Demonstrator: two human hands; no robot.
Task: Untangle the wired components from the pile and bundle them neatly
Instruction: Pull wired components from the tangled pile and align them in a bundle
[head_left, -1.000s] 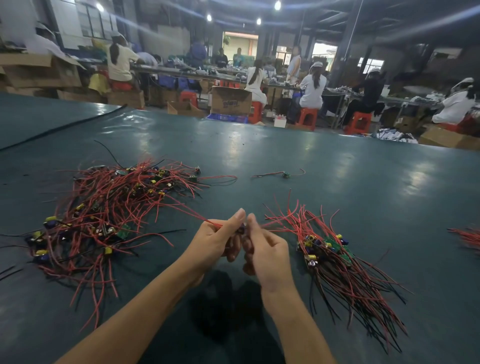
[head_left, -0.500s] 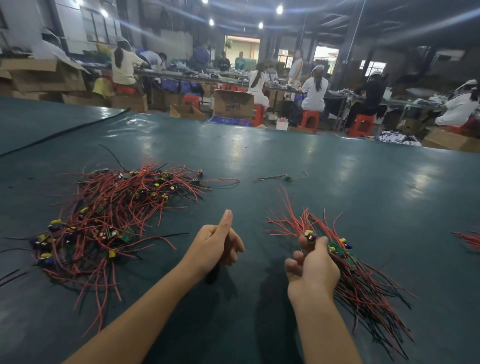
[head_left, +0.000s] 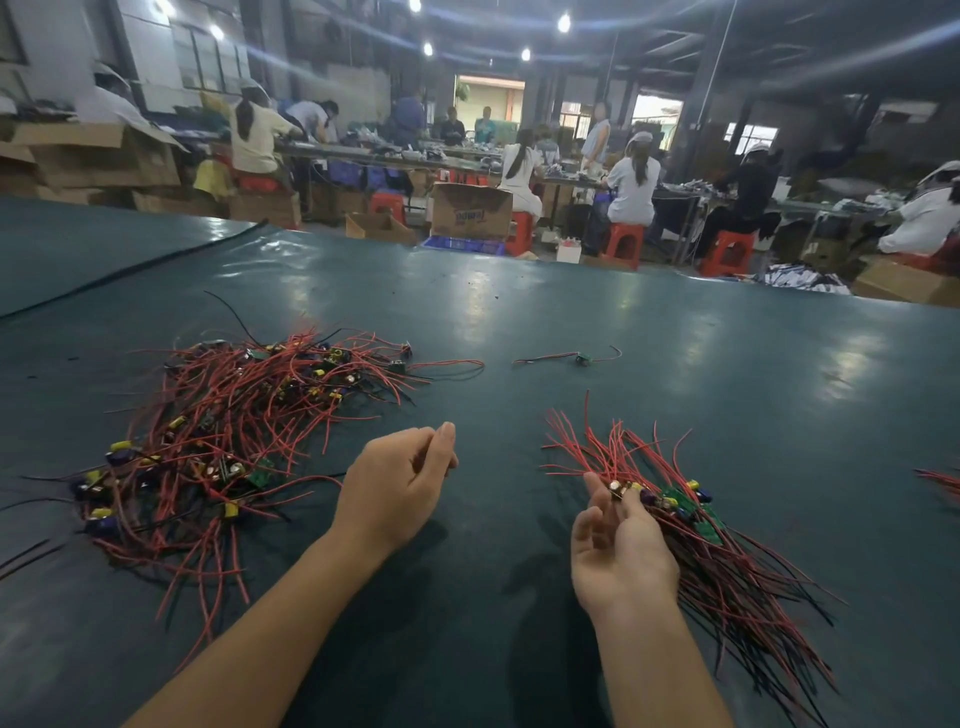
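Two hands over the green table (head_left: 675, 364). Right hand (head_left: 618, 551), near right: palm up, fingers loosely extended, tips against a capacitor part (head_left: 617, 487) at the left edge of the aligned bundle (head_left: 727, 561); pinch or mere touch, cannot tell. Left hand (head_left: 400, 488), centre: fingers loosely curled, holding nothing, just right of the tangled pile (head_left: 234, 431) of red and black leads. Farther: one stray wired component (head_left: 582, 357) lying alone. Far: seated workers (head_left: 631, 182) at benches.
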